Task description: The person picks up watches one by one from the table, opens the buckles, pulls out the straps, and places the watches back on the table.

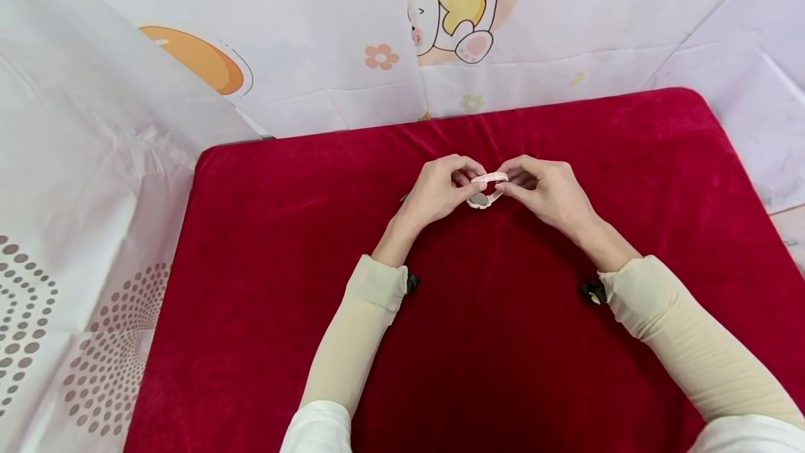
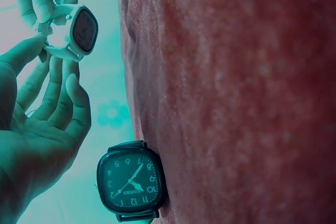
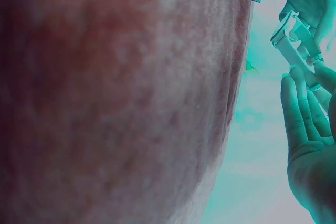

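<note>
Over the far middle of the table, both hands hold a pale pink wristwatch [image 1: 479, 202] between them, its strap bent into a loop. My left hand [image 1: 432, 191] pinches one side of it, close to the watch case, with thumb and fingers. On the other side, my right hand [image 1: 553, 194] pinches the strap. The left wrist view shows the squarish watch face [image 2: 85, 31] turned sideways. A second, dark wristwatch [image 2: 131, 179] with a square numbered dial lies on the cloth; in the head view the left hand mostly hides it.
A red velvet cloth [image 1: 283, 299] covers the table. White printed curtains [image 1: 302, 40] hang along its back and left edges. Small black devices [image 1: 593, 291] sit at the sleeve cuffs of both wrists.
</note>
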`<state>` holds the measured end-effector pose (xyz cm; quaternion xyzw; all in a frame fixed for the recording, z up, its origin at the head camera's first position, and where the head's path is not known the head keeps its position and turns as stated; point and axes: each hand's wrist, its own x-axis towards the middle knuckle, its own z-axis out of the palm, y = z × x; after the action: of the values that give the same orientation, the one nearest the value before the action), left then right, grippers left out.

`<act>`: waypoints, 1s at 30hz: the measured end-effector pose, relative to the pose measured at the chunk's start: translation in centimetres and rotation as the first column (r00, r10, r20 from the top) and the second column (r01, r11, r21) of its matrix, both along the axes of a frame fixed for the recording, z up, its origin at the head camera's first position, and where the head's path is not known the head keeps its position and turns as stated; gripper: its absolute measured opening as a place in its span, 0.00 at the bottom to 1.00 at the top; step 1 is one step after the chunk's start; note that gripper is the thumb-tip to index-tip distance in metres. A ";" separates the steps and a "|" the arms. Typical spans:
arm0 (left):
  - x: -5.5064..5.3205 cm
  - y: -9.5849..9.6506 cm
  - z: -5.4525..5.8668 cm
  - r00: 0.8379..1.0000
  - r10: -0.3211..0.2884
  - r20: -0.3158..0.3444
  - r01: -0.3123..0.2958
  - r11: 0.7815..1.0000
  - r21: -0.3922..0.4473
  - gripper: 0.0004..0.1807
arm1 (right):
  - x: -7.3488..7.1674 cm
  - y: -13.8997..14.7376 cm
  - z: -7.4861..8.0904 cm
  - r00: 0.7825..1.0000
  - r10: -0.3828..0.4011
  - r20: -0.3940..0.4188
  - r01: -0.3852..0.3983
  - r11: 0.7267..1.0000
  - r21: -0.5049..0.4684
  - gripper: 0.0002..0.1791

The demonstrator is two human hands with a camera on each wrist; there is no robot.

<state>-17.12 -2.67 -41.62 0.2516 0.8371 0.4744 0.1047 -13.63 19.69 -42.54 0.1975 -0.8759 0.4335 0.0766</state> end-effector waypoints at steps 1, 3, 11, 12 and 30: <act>0.0 0.0 0.0 1.000 0.000 -0.001 0.000 1.000 -0.002 0.07 | 0.0 0.0 0.0 1.000 -0.003 -0.001 0.003 1.000 -0.001 0.11; 0.0 0.0 0.0 1.000 0.003 0.002 -0.003 1.000 -0.009 0.07 | 0.0 -0.1 0.0 1.000 -0.007 -0.001 0.007 1.000 -0.002 0.11; -0.1 0.0 0.0 1.000 -0.007 -0.030 0.007 1.000 -0.007 0.06 | 0.0 -0.3 0.1 0.997 -0.008 0.076 0.014 0.997 -0.077 0.08; -0.1 -0.1 0.0 0.999 -0.009 -0.034 0.008 1.000 -0.006 0.06 | 0.0 -0.3 0.0 0.997 0.000 0.083 0.008 0.996 -0.092 0.08; -0.1 -0.3 -0.3 0.999 -0.010 -0.032 0.011 1.000 0.013 0.05 | 1.2 -1.9 3.0 0.990 0.068 0.123 -0.041 0.976 -0.213 0.08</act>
<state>-17.22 -2.99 -41.92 0.2641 0.8341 0.4753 0.0924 -12.44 17.81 -39.53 0.1837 -0.8225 0.5376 0.0282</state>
